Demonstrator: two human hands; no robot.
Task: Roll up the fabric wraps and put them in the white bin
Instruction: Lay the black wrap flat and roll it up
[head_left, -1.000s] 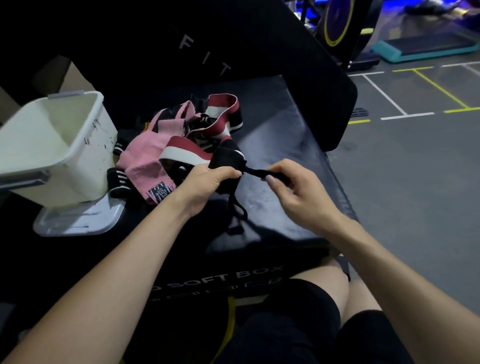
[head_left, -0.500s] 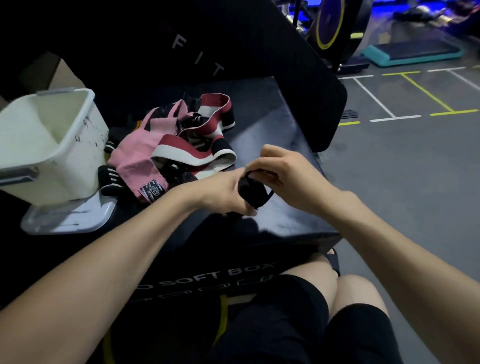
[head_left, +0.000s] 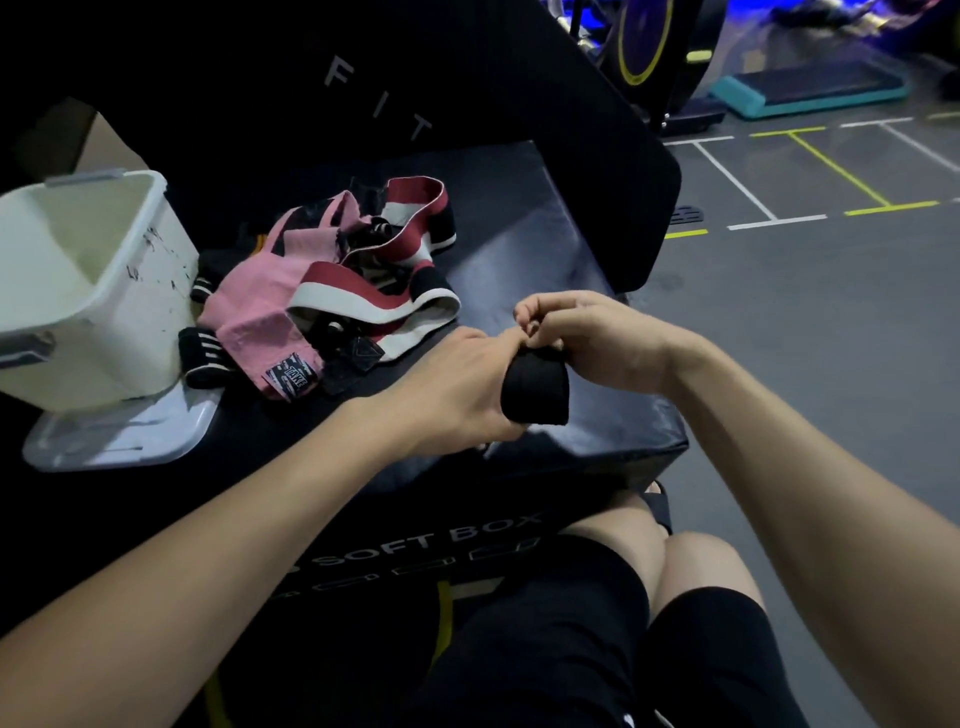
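White letters reading "SOFT BOX" run along the front face of the black padded worktop I sit at, and "FIT" stands in pale letters on the black upright pad behind it. A small black woven label with white print I cannot read hangs from the pink fabric wrap.

The black fabric wrap is a tight, matte roll, held just above the worktop's near edge. My left hand has its grip closed round the roll from nine o'clock; my right hand pinches its top from three o'clock, fingers curled.

At ten o'clock from the roll lies the loose heap: the pink wrap, soft and crumpled, tangled with a wide red, white and black striped elastic band that loops and stands on edge. Further towards nine o'clock sits the white plastic bin, square, scuffed with dark marks, resting on a clear plastic lid.
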